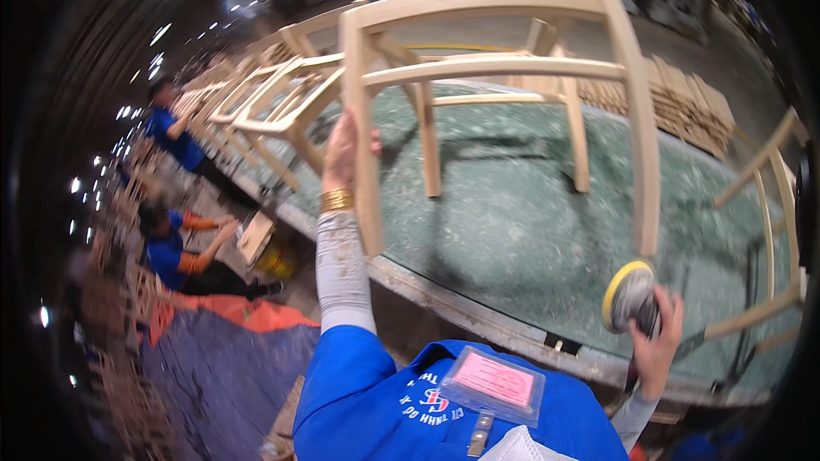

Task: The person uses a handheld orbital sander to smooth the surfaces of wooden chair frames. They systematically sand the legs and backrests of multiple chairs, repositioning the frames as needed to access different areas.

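A pale, unpainted wooden chair frame [491, 70] stands on the green worktable [504, 230] in front of me. My left hand [340, 152] is closed around its left upright post, fingers partly hidden behind the wood. In my right hand [656, 341] is a round orbital sander [630, 297] with a dark body and a yellow-edged pad. The sander is tilted with its pad toward the left. It is just below the foot of the chair's right post; whether they touch I cannot tell.
More chair frames [286, 98] crowd the table's left end, and another frame [773, 196] stands at the right edge. Stacked wooden pieces [683, 102] lie beyond the table. Two people in blue shirts, one standing [179, 132] and one seated [175, 248], work at the left.
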Action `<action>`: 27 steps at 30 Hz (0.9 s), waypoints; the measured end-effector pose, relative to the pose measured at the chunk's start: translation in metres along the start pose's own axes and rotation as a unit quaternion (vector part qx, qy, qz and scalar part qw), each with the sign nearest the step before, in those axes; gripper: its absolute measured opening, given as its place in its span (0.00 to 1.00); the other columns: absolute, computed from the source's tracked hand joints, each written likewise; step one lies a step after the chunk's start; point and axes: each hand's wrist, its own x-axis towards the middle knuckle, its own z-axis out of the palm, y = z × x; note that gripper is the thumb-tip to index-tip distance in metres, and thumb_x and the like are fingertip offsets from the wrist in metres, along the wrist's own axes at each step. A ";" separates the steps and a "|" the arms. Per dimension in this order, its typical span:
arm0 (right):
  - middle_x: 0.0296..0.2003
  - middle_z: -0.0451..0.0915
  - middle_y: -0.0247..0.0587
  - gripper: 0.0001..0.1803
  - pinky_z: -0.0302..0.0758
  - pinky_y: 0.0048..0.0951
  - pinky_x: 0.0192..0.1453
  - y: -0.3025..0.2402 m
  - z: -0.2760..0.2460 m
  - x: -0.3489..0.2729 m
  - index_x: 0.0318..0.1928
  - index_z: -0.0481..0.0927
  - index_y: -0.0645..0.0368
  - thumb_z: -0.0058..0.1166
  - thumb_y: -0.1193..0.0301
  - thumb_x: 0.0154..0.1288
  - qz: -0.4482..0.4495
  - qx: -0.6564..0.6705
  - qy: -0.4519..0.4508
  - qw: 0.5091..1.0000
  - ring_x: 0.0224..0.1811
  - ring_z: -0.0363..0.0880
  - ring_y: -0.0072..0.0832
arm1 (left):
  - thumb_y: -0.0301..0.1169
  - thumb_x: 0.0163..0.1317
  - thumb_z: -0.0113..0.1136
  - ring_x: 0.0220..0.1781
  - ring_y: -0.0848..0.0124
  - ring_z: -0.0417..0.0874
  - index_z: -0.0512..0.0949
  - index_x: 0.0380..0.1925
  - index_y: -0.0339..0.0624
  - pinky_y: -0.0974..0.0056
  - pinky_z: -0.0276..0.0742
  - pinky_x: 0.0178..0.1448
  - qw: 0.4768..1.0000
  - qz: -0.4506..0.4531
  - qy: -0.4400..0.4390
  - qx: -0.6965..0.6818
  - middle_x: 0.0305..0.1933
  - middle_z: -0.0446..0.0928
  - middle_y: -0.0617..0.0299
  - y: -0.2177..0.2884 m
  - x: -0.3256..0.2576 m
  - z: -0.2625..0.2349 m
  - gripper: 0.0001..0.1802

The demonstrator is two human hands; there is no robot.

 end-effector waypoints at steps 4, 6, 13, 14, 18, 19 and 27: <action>0.50 0.69 0.50 0.41 0.70 0.37 0.56 -0.007 0.030 -0.013 0.57 0.72 0.53 0.64 0.83 0.34 -0.020 0.076 -0.130 0.988 0.51 0.73 0.46 | 0.69 0.61 0.29 0.20 0.67 0.76 0.66 0.48 0.44 0.64 0.76 0.25 0.999 -0.007 -0.035 -0.019 0.26 0.73 0.55 0.005 0.000 0.009 0.40; 0.49 0.69 0.49 0.43 0.72 0.38 0.54 -0.008 0.064 -0.010 0.59 0.71 0.50 0.62 0.82 0.34 -0.025 0.080 -0.170 0.982 0.49 0.74 0.47 | 0.72 0.58 0.23 0.20 0.67 0.75 0.66 0.48 0.44 0.64 0.76 0.25 0.999 0.010 -0.050 -0.019 0.26 0.73 0.55 0.009 -0.005 0.009 0.44; 0.50 0.70 0.52 0.43 0.76 0.44 0.50 0.005 0.214 -0.013 0.61 0.69 0.39 0.60 0.76 0.36 -0.018 0.012 -0.259 0.966 0.47 0.76 0.52 | 0.79 0.49 0.16 0.22 0.67 0.75 0.64 0.53 0.45 0.64 0.75 0.26 0.996 0.023 -0.074 -0.038 0.26 0.72 0.55 0.011 -0.006 0.004 0.53; 0.50 0.70 0.53 0.43 0.76 0.44 0.50 0.004 0.227 -0.016 0.61 0.70 0.38 0.60 0.75 0.37 -0.023 0.002 -0.269 0.963 0.47 0.76 0.52 | 0.79 0.49 0.17 0.22 0.66 0.74 0.64 0.55 0.45 0.64 0.75 0.26 0.995 0.017 -0.080 -0.050 0.27 0.71 0.54 0.010 -0.005 0.004 0.54; 0.48 0.70 0.54 0.41 0.76 0.46 0.49 -0.013 0.278 -0.018 0.60 0.70 0.37 0.59 0.74 0.39 -0.024 -0.025 -0.270 0.962 0.47 0.76 0.53 | 0.80 0.48 0.17 0.24 0.64 0.73 0.65 0.57 0.46 0.63 0.74 0.28 0.985 -0.013 -0.122 -0.121 0.28 0.71 0.52 0.005 0.000 0.004 0.55; 0.48 0.70 0.54 0.40 0.76 0.46 0.49 -0.019 0.290 -0.019 0.60 0.70 0.37 0.58 0.74 0.39 -0.019 -0.025 -0.271 0.962 0.47 0.76 0.54 | 0.80 0.48 0.17 0.24 0.63 0.73 0.65 0.57 0.46 0.62 0.74 0.28 0.980 -0.021 -0.136 -0.141 0.28 0.71 0.52 0.005 0.000 0.000 0.55; 0.54 0.66 0.54 0.42 0.75 0.45 0.54 -0.060 0.362 -0.029 0.63 0.64 0.35 0.60 0.73 0.43 0.126 -0.108 -0.262 0.951 0.52 0.73 0.53 | 0.77 0.53 0.19 0.28 0.63 0.75 0.68 0.52 0.43 0.62 0.74 0.31 0.966 -0.093 -0.146 -0.194 0.30 0.73 0.52 0.001 0.002 0.000 0.52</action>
